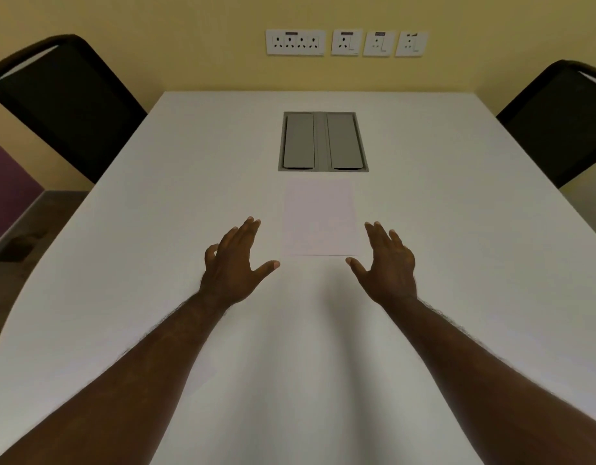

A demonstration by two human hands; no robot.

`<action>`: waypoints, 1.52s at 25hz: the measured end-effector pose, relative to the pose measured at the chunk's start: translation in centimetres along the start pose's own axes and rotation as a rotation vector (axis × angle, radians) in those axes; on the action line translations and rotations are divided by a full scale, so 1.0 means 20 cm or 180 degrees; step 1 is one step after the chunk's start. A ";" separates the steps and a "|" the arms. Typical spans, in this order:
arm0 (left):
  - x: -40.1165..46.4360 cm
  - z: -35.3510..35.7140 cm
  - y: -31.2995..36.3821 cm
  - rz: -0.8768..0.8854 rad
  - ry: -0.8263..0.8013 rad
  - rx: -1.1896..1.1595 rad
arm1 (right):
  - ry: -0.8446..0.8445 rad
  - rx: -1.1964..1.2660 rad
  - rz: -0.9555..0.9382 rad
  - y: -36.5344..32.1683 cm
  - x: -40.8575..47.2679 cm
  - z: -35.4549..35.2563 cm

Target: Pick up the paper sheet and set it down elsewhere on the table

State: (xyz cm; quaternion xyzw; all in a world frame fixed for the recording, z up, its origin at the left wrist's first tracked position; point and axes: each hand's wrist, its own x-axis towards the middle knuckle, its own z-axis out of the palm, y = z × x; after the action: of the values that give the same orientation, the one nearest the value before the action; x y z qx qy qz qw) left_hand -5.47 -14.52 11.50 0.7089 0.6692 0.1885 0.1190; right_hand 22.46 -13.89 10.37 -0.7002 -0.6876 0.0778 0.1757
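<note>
1. Left hand (234,263), right hand (387,265): spread, fingers straight, holding nothing, flanking the sheet's near corners.
2. Paper sheet (318,216): flat on white table (155,196), between the hands. Best gripped evenly at both near corners.
3. Grey cable hatch (322,141): just beyond the sheet.

A broad white rectangular table (457,229) carried one pale white sheet of paper (318,216) — flat, between the two open hands, just beyond their fingertips — and a grey double-lidded recessed cable box (322,141) farther out.
</note>
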 end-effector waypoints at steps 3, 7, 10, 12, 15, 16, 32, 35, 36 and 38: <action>0.15 0.09 0.01 0.0029 -0.0053 0.0001 | -0.0060 0.0114 0.0035 0.07 0.14 0.08; 0.36 0.27 -0.01 0.0094 -0.0155 0.0095 | -0.0089 0.0311 0.0234 0.17 0.32 0.23; 0.49 0.43 -0.05 0.0021 -0.0266 0.0055 | -0.0115 0.0400 0.0329 0.22 0.44 0.36; 0.59 0.54 -0.08 0.0004 -0.0371 0.0001 | -0.0188 0.0396 0.0336 0.26 0.53 0.44; 0.72 0.67 -0.10 0.0032 -0.0441 -0.0045 | -0.0330 0.0314 0.0363 0.30 0.65 0.55; 0.77 0.70 -0.11 0.0010 -0.0425 -0.0112 | -0.0359 0.0299 0.0363 0.31 0.69 0.58; 0.95 0.89 -0.13 -0.0328 -0.0538 0.0028 | 0.0091 0.1175 0.1622 0.17 1.04 0.65; 0.94 0.89 -0.12 -0.0346 -0.0561 0.0022 | 0.0359 0.1233 0.1451 0.20 1.04 0.65; 0.94 0.89 -0.12 -0.0356 -0.0558 0.0019 | 0.0423 0.1242 0.1408 0.21 1.04 0.66; 0.94 0.89 -0.12 -0.0369 -0.0575 0.0020 | 0.0477 0.1156 0.1301 0.22 1.03 0.67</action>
State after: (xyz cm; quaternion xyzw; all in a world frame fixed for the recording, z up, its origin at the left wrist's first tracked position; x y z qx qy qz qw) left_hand 0.64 5.74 -3.50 0.6835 0.6962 0.1146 0.1873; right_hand 22.68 8.41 -0.78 -0.7852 -0.4921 0.1815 0.3292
